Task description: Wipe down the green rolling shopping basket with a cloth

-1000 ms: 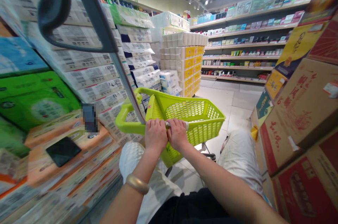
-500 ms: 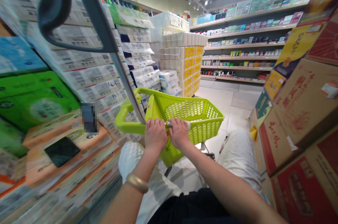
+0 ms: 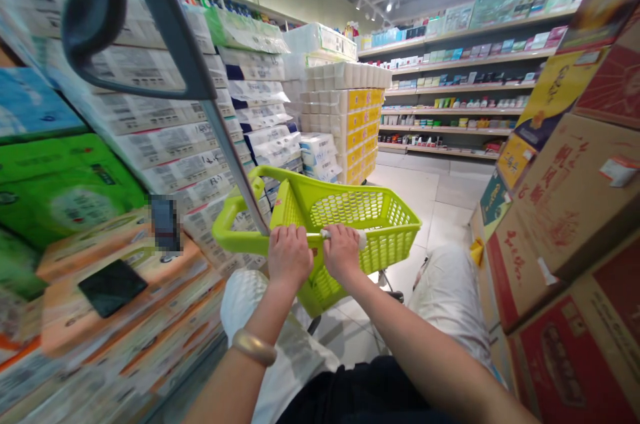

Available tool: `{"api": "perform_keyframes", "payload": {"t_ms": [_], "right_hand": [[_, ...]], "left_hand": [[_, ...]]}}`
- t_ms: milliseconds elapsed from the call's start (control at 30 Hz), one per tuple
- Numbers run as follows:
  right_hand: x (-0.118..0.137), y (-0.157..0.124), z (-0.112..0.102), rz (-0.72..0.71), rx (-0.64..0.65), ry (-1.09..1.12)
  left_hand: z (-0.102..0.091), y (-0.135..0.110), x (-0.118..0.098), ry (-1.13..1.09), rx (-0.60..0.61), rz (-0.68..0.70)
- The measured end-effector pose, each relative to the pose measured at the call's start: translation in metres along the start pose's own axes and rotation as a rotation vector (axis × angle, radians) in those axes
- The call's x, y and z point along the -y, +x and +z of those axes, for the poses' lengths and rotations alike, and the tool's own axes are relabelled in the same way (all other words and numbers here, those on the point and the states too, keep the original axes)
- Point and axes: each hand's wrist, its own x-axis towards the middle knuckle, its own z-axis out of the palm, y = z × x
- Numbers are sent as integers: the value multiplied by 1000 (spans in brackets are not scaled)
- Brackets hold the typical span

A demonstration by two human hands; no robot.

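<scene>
My left hand (image 3: 290, 254) is closed at the near rim of a lime-green plastic shopping cart (image 3: 365, 196), just right of a metal pole (image 3: 239, 167). My right hand (image 3: 343, 252) is closed around a small white, roll-like thing (image 3: 362, 238) whose end shows past its fingers. A thin white strip (image 3: 316, 235) spans the short gap between the hands, and its left end disappears at my left fingers. What kind of thing the white piece is, I cannot make out. A grey loop handle (image 3: 193, 71) sits on the pole, above and left of my hands.
Wrapped paper packs (image 3: 185, 151) are stacked at the left. A black flat device (image 3: 113, 287) and a blurred-out upright object (image 3: 165, 223) rest on an orange pack (image 3: 55, 317). Cardboard boxes (image 3: 555, 204) line the right. Stocked shelves (image 3: 465, 87) stand beyond the tiled floor (image 3: 425, 177).
My hands have moved slightly apart, and more of the white strip shows between them. The view has shifted a little, so the cart and pole appear slightly farther left.
</scene>
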Motion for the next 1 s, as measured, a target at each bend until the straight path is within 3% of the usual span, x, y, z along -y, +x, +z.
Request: {"api": "perform_keyframes", "payload": {"t_ms": [133,267,367,500,600,667,800,900,1000], "right_hand": [[17,3,3,-153,72,63],[-12,0,-4,-271,69,34],[-28,-1,-7,-179,22,-20],[-4,2,3,2,-13,-22],[22,4,10,-63,18,43],[25,5,10,-149,41,81],[-7,1,-2,-273,71,78],[-33,-1,-9,-223,47,25],[-30,0,-8,-96,16,-20]], "left_hand": [[1,-1,6,4,2,14],[1,-1,11,12,9,31],[2,0,12,22,4,17],[4,2,10,38,-9,-4],[4,2,11,32,-9,8],[3,1,12,29,-6,24],[2,-2,15,33,-1,37],[3,-2,14,36,-9,29],[4,-1,12,38,-17,10]]}}
